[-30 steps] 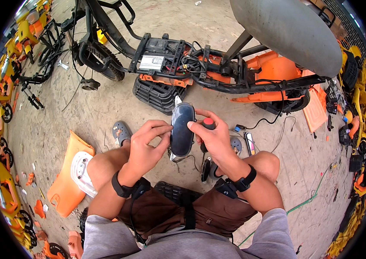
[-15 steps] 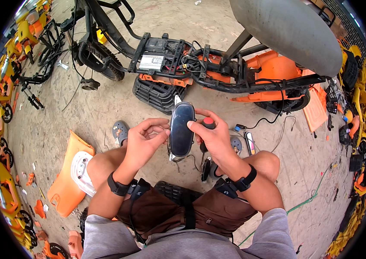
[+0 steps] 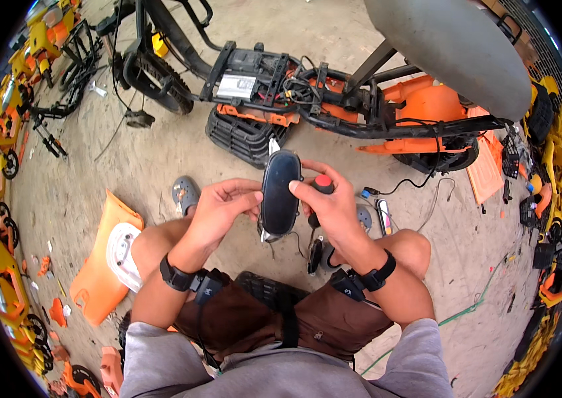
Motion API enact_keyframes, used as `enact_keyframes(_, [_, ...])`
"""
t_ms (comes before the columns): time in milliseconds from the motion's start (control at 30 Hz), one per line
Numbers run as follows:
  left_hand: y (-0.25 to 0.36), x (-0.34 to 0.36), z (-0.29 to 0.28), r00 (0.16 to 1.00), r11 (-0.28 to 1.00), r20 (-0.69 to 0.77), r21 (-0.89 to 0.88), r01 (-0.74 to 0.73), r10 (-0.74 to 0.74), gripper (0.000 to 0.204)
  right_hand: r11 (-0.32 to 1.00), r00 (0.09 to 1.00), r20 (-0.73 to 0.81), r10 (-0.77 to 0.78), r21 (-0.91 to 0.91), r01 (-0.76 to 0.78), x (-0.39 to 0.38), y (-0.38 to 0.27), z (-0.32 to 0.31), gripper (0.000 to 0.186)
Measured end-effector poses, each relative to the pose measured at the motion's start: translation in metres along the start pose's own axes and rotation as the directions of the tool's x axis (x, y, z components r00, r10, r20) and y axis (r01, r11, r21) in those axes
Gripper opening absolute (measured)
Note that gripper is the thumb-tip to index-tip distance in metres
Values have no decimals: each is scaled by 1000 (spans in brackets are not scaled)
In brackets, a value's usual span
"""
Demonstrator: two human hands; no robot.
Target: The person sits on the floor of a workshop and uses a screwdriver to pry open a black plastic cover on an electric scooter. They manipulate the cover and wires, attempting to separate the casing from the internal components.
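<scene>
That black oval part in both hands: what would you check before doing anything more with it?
1. Left hand has a grip on the black oval part: ok, fingers touch its left edge.
2. Right hand has a grip: ok, thumb presses the front, fingers wrap behind.
3. Red-handled tool secure: ok, it is tucked in the right hand beside the part.
4. Wires hanging below the part free of snags: cannot tell, too thin to follow.
5. Part clear of the stripped scooter frame: ok, held apart above the knees.
6. Loose bits on the concrete floor out of the way: not ok, scattered around the feet.
</scene>
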State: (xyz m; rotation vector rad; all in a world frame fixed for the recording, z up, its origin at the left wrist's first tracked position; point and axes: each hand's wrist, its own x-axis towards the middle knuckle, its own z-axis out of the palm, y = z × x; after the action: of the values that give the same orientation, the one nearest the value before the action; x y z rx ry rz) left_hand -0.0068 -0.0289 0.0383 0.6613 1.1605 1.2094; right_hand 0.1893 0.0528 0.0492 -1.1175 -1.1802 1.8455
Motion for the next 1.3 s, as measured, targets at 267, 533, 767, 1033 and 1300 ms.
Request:
enact_keyframes(267, [0,0,7,1000,997,11,-68,30,-30,33,998,999,-37,-2,58,4,-1,0,0,44])
enact_keyframes(533, [-11,0,11,993,999,109,-27,46,-42,44,997,1000,-22,-20,74,21,0,4,4,48])
enact_keyframes(767, [-12,-3,14,999,998,31,-55,-25,27,46,1000,1000,16,14,22,-14,1,13,5,50])
enact_keyframes(1033, [-7,-5,5,992,978,-113,193,82,-61,45,995,983,-166,-81,-65,71,14,7,-4,48])
enact_keyframes(1300, [-11,-5,-3,987,962,-30,223,160,-157,41,604,711,54,-702,-485,633,-4,-20,-12,54])
